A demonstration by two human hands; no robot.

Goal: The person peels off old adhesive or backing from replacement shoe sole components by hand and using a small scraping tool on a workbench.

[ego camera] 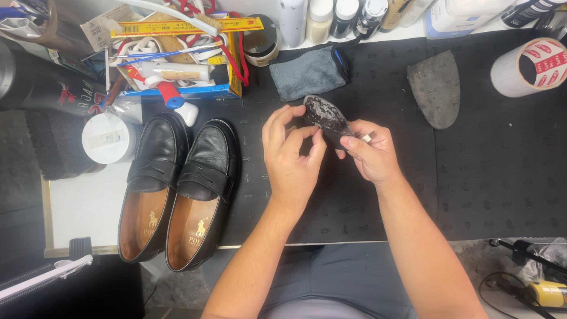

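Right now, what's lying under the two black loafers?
The black loafers rest toes-up on the black mat, heels over the pale bench edge. Whatever lies directly beneath their soles is covered.

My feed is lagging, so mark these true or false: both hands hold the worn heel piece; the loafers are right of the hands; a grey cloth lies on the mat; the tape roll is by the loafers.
1. Both hands hold the worn heel piece: true, left hand and right hand grip it.
2. Black loafers lie right of the hands: false, left.
3. A grey cloth lies on the black mat: true.
4. The tape roll sits by the loafers: false, far right.
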